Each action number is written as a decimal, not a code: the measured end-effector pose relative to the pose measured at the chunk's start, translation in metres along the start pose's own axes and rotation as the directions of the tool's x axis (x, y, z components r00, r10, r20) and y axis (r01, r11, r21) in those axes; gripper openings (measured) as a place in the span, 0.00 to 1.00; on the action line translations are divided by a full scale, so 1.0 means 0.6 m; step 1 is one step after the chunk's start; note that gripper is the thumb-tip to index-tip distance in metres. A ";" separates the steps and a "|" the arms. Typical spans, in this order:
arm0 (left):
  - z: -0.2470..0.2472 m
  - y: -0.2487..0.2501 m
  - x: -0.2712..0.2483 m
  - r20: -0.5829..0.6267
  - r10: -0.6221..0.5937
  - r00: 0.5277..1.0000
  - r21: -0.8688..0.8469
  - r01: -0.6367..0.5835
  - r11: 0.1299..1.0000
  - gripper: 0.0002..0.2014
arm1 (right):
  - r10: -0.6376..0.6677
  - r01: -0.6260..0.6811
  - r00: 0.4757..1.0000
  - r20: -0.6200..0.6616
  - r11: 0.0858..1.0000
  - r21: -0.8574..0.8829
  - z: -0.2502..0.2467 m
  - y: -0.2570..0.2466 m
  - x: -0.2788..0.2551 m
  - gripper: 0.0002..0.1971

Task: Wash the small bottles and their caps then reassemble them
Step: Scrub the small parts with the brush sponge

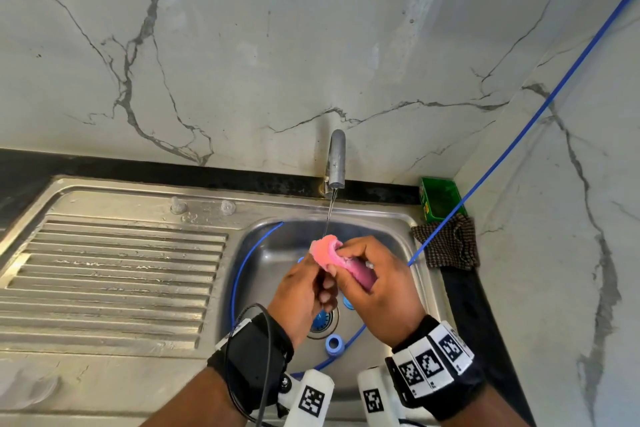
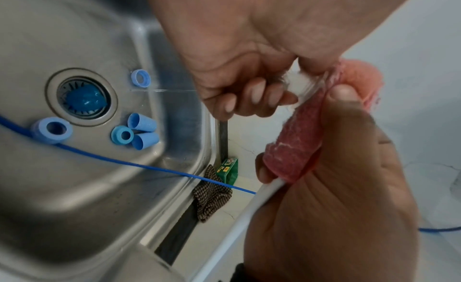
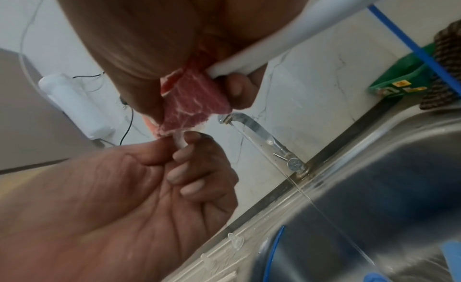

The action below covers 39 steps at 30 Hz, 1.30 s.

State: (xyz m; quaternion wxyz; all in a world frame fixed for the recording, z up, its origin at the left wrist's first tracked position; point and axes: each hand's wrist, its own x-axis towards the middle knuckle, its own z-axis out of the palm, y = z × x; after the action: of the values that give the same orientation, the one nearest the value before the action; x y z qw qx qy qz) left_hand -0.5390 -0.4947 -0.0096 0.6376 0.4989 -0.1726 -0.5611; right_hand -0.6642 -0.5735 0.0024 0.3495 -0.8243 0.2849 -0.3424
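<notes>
Scrub step in hand: left hand [image 1: 304, 291] pinches a small clear bottle [image 2: 303, 87] between thumb and curled fingers, most of it hidden by the pink sponge [image 1: 334, 255]. Right hand [image 1: 384, 288] curls round the sponge, thumb pressed on top, wrapping it over the bottle's far end just beyond the left fingertips. A thin stream from the tap [image 1: 336, 159] falls just ahead of both hands, touching or nearly touching the sponge tip; exact contact unclear. Blue caps [image 2: 139, 131] lie loose on the sink [image 1: 398, 236] floor below the hands, clustered beside the drain [image 2: 82, 98], one more cap [image 2: 140, 78] a little apart, another [image 2: 52, 130] on the drain's other side next to the blue cord [image 2: 149, 168]. Two clear pieces, probably more bottles [image 1: 178, 205], stand on the sink ledge beyond and to the left of the left hand, near the draining board. Checked cloth [image 1: 446, 246] and green box [image 1: 438, 199] sit off past the right hand in the corner. Judged: washing is early to mid; no cap is on any bottle, caps look unwashed. Next move calls for rinsing this bottle under the stream, setting it aside, then taking another piece; a firm pinch needed, small wet plastic will slip easily.
</notes>
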 end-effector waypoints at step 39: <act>-0.051 0.017 -0.019 -0.046 -0.048 0.998 0.048 0.050 0.998 0.21 | -0.054 0.049 0.998 -0.039 0.993 -0.108 0.064 -0.019 0.008 0.07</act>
State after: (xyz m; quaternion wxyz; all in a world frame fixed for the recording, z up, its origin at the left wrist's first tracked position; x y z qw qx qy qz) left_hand -0.5133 -0.4724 -0.0109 0.6150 0.5309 -0.1594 -0.5608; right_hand -0.6295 -0.5556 -0.0071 0.2899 -0.8416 0.2887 -0.3527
